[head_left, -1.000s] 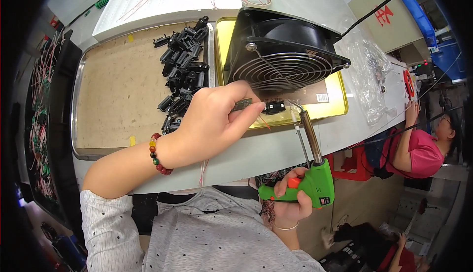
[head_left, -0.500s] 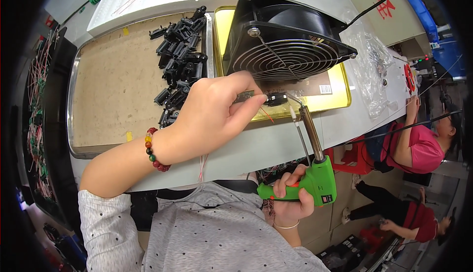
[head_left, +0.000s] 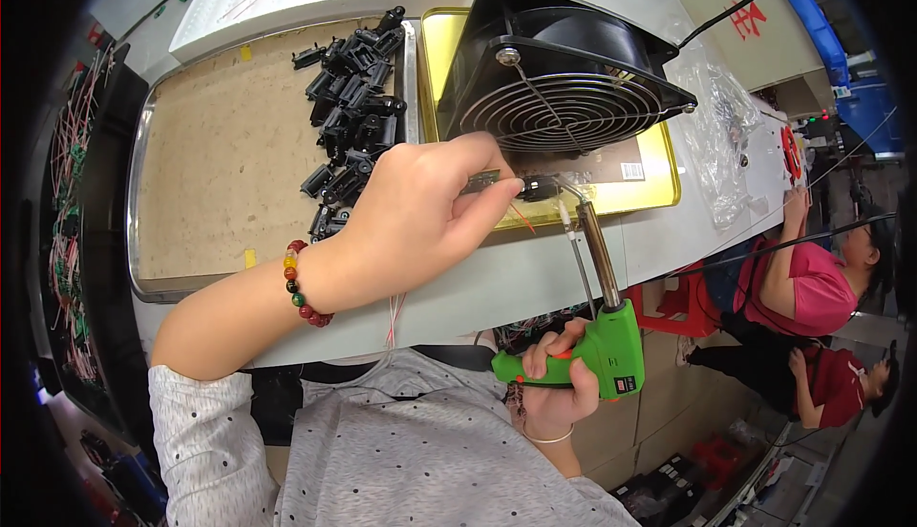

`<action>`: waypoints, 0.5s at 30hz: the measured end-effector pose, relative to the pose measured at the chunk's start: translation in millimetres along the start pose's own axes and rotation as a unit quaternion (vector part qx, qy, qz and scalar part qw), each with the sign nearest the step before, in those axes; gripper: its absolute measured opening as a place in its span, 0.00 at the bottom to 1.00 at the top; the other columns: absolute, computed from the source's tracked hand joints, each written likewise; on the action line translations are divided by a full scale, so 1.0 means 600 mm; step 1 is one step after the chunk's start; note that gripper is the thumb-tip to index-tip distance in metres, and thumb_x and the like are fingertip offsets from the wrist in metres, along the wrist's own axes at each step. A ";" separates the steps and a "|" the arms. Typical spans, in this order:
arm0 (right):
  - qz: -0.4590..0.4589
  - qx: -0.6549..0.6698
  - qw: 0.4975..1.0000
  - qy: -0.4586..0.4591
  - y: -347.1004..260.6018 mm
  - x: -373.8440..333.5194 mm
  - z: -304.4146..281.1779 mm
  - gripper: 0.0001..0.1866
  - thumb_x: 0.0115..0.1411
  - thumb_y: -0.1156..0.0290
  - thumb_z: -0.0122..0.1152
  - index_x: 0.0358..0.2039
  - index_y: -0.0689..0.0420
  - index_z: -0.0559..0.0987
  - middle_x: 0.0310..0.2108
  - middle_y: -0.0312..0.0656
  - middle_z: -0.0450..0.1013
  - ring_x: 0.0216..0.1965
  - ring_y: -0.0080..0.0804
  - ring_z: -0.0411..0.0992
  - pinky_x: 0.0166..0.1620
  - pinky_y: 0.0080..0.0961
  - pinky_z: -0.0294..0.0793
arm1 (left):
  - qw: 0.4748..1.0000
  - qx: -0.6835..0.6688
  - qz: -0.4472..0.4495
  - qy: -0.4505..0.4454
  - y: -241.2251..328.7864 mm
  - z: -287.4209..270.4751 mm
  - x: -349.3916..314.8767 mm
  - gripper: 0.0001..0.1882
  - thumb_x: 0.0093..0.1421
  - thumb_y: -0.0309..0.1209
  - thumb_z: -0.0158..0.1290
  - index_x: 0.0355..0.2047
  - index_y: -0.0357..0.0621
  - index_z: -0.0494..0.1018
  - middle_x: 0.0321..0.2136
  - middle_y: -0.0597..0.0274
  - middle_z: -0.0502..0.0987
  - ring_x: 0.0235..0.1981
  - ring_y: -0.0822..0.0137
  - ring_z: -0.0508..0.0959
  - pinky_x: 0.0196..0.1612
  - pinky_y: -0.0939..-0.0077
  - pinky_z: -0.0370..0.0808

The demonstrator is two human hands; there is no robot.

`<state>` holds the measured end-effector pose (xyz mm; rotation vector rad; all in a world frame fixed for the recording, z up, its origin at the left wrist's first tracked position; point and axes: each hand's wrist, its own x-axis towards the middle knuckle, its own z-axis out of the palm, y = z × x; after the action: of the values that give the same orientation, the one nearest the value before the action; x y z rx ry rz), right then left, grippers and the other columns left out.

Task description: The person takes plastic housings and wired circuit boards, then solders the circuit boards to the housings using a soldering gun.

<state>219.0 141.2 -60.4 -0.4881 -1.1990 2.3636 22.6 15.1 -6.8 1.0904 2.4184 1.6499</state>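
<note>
Pinched between the thumb and fingers of my left hand point(head_left: 420, 217) is a small black plastic part point(head_left: 541, 189) with a green strip like a circuit board point(head_left: 481, 181). A thin red wire point(head_left: 523, 218) hangs below it. My right hand point(head_left: 557, 389) grips a green soldering gun point(head_left: 619, 347) by its handle, lower right of the left hand. The gun's long metal barrel point(head_left: 600, 252) points up, and its bent tip meets or nearly meets the part's right end; contact cannot be made out. A thin feed tube point(head_left: 582, 258) with a white nozzle runs beside the barrel.
A black fan point(head_left: 564, 64) with a wire grille stands on a yellow tray point(head_left: 666, 169) just beyond my hands. Left of it, a metal-rimmed tray point(head_left: 215, 155) holds several black plastic parts point(head_left: 355, 97). Clear plastic bags point(head_left: 721, 145) lie right. Two people point(head_left: 812, 284) are at the far right.
The soldering gun and my right hand have shifted slightly left and down. My left hand keeps its pinch on the part. A person in the background has moved nearer the other.
</note>
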 end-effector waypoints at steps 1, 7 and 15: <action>0.000 -0.001 1.000 -0.001 0.001 0.000 -0.001 0.21 0.49 0.66 0.47 0.42 0.64 0.64 0.25 0.40 0.66 0.18 0.26 0.60 0.21 0.22 0.61 | 1.000 0.000 0.000 0.001 0.000 0.000 0.000 0.07 0.52 0.27 0.53 0.22 0.35 0.72 0.11 0.63 0.68 0.09 0.80 0.62 0.13 0.85 0.57; -0.006 -0.003 1.000 -0.001 0.004 -0.001 0.000 0.21 0.49 0.66 0.47 0.42 0.64 0.64 0.27 0.40 0.66 0.17 0.26 0.60 0.21 0.22 0.61 | 1.000 -0.001 0.011 0.010 -0.005 0.002 0.000 0.07 0.52 0.28 0.53 0.22 0.35 0.71 0.10 0.62 0.66 0.09 0.78 0.63 0.13 0.84 0.58; -0.006 0.000 1.000 0.016 0.002 -0.001 0.008 0.24 0.49 0.65 0.49 0.45 0.63 0.63 0.34 0.43 0.68 0.18 0.26 0.62 0.21 0.23 0.61 | 1.000 0.003 0.014 0.006 -0.004 -0.001 0.000 0.07 0.52 0.28 0.53 0.21 0.36 0.71 0.09 0.62 0.64 0.08 0.77 0.63 0.12 0.82 0.57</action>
<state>216.8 137.0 -58.5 -0.5169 -1.1840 2.3372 21.2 14.0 -8.4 1.1232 2.4274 1.6626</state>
